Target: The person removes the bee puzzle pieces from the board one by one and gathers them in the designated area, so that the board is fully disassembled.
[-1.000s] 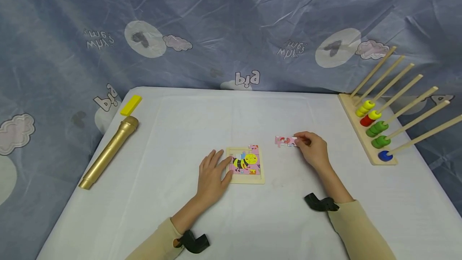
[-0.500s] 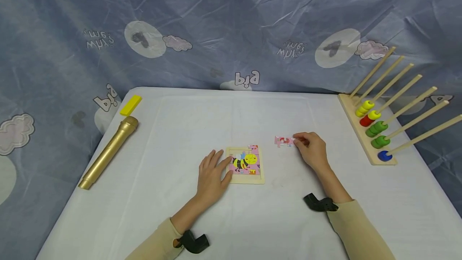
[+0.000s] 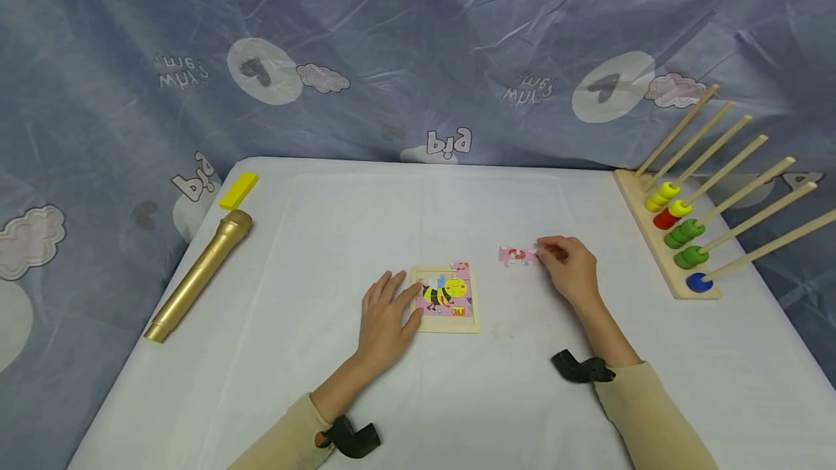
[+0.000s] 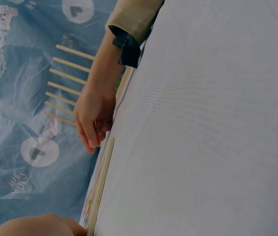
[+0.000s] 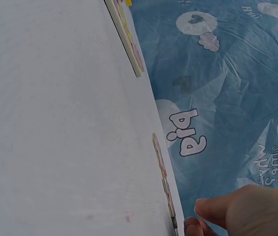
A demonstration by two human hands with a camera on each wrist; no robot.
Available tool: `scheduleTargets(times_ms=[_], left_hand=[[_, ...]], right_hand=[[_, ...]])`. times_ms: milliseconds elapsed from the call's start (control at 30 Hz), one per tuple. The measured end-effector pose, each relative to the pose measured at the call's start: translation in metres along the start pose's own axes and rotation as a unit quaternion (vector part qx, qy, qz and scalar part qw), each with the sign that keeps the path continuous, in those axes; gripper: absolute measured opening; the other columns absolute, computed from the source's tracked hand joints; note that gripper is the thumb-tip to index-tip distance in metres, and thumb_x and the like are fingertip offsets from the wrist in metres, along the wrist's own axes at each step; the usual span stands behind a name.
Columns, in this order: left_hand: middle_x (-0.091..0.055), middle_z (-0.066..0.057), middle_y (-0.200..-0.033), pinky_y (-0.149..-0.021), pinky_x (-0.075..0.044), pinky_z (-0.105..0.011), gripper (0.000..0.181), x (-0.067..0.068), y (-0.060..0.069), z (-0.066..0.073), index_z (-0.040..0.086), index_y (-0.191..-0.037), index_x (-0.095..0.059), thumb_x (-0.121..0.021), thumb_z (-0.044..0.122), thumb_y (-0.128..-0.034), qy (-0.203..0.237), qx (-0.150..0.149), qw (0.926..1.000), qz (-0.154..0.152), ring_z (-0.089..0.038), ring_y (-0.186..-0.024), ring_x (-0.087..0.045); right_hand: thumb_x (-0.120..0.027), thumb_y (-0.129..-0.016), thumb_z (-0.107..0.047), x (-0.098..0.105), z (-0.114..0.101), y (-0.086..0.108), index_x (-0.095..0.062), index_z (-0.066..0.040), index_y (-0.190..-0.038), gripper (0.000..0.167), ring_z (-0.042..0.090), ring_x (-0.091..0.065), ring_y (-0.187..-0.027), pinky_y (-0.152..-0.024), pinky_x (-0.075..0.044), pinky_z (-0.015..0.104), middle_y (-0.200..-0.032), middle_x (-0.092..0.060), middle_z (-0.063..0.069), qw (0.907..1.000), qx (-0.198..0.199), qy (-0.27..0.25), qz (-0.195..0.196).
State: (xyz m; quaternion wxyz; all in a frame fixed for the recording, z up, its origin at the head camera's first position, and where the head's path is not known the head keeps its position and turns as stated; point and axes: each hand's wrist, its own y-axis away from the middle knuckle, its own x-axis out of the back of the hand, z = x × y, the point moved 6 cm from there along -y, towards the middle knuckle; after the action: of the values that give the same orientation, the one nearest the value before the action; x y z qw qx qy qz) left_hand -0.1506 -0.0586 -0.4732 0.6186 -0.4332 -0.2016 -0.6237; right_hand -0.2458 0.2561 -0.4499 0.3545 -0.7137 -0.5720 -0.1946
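A wooden puzzle frame (image 3: pixel 446 325) with a bee picture lies near the middle of the table. My left hand (image 3: pixel 385 321) rests against its left side, fingers spread and touching the edge. To the right, a short row of pink puzzle pieces (image 3: pixel 516 256) lies on the cloth. My right hand (image 3: pixel 571 270) has curled fingers at the row's right end, pinching the end piece, which the fingertips partly hide. In the right wrist view, the thumb and fingers of the right hand (image 5: pixel 247 214) are beside the row, seen edge-on. One loose pink piece (image 3: pixel 460 266) overlaps the frame's top right corner.
A wooden bead rack (image 3: pixel 653 238) with upright pegs and coloured beads stands at the table's right edge. A gold microphone (image 3: pixel 199 278) lies on the left, below a yellow block (image 3: pixel 239 191). A blue-grey printed cloth (image 3: pixel 418 56) hangs behind the white table.
My right fingers shift very slightly at the end of the row of pieces. My left hand and the puzzle frame stay where they were.
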Motion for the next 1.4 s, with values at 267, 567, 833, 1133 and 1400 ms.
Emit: scheduleTargets(times_ms=[267,567,833,1133,1400], left_hand=[[-0.053,-0.017,-0.141,-0.110,-0.026,-0.059,0.038,0.001,0.000,0.003,0.010,-0.124,-0.067,-0.069,0.020,-0.0875,0.004,-0.018,0.9996,0.023,-0.039,-0.139,-0.037],[-0.053,-0.017,-0.141,-0.109,-0.027,-0.059,0.038,0.000,0.000,0.003,0.010,-0.124,-0.067,-0.070,0.020,-0.0870,0.006,-0.021,0.9994,0.027,-0.039,-0.138,-0.038],[-0.049,-0.014,-0.146,-0.114,-0.023,-0.057,0.039,0.001,0.000,0.001,0.012,-0.129,-0.065,-0.067,0.023,-0.0906,0.003,0.002,1.0000,-0.003,-0.036,-0.142,-0.033],[-0.050,-0.014,-0.145,-0.114,-0.024,-0.056,0.038,0.001,0.002,-0.002,0.012,-0.128,-0.065,-0.067,0.023,-0.0908,0.003,0.006,1.0000,-0.002,-0.035,-0.143,-0.033],[-0.051,-0.014,-0.145,-0.113,-0.025,-0.055,0.038,0.001,0.001,-0.001,0.012,-0.126,-0.066,-0.068,0.023,-0.0899,0.005,0.005,1.0000,0.002,-0.034,-0.142,-0.034]], right_hand=[[-0.064,-0.091,-0.006,0.006,-0.014,0.001,-0.072,-0.003,-0.110,0.021,-0.007,-0.050,-0.073,-0.064,-0.041,0.006,-0.092,-0.065,0.014,0.9991,-0.009,-0.041,0.001],[-0.066,-0.091,-0.010,-0.019,-0.052,0.011,-0.069,-0.005,-0.117,0.027,0.012,-0.054,-0.083,-0.069,-0.041,0.013,-0.097,-0.063,0.011,0.9955,0.010,-0.069,-0.065],[-0.068,-0.090,-0.011,-0.045,-0.078,0.021,-0.068,-0.006,-0.119,0.030,0.019,-0.055,-0.083,-0.070,-0.042,0.018,-0.100,-0.062,0.012,0.9893,0.014,-0.104,-0.101],[-0.070,-0.087,-0.006,-0.062,-0.082,0.029,-0.068,-0.005,-0.120,0.033,0.019,-0.055,-0.081,-0.069,-0.043,0.020,-0.099,-0.062,0.013,0.9847,0.028,-0.118,-0.125],[-0.071,-0.084,-0.004,-0.068,-0.080,0.031,-0.069,-0.004,-0.117,0.033,0.018,-0.054,-0.077,-0.067,-0.044,0.019,-0.096,-0.062,0.013,0.9835,0.050,-0.119,-0.127]])
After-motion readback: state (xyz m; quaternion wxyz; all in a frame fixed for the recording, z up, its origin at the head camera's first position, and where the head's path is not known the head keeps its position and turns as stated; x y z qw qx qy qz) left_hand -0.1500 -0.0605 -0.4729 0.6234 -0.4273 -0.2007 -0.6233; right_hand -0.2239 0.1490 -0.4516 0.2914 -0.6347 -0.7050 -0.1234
